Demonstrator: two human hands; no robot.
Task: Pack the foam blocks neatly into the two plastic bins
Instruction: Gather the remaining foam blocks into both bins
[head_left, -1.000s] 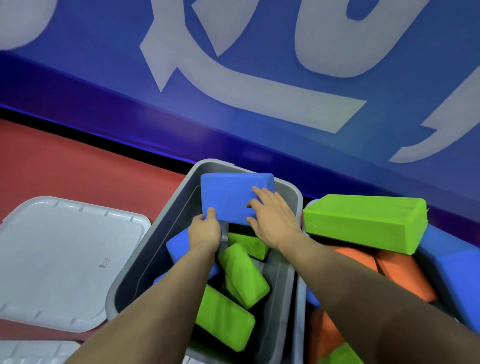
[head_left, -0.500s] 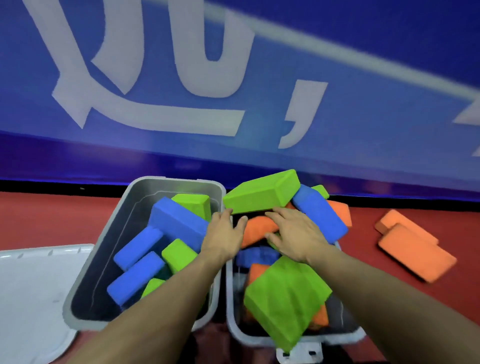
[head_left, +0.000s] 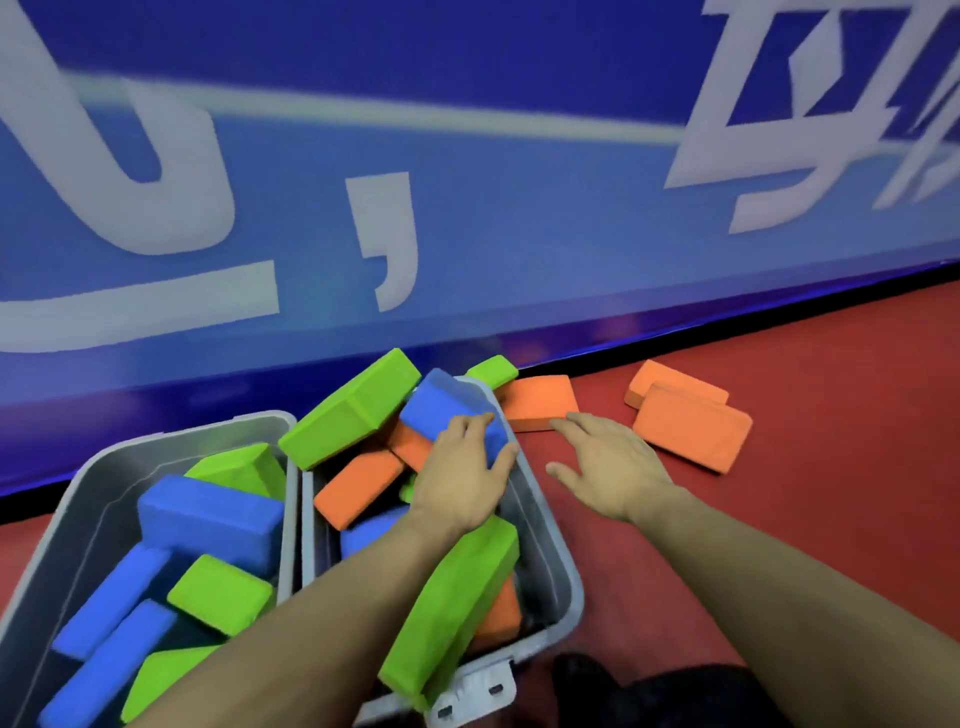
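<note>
— What sat at the lower left of the frame?
— A grey bin (head_left: 78, 499) holding blue and green blocks; beside it a second bin (head_left: 558, 571) heaped with orange, green and blue ones.
— And the hands?
— The left hand (head_left: 462, 478) gripped a blue block (head_left: 441, 405) at the second bin's far rim. The right hand (head_left: 613, 467) hovered released over the red floor (head_left: 779, 545), fingertips near an orange block (head_left: 537, 400); two more orange blocks (head_left: 685, 421) lay farther right.
</note>
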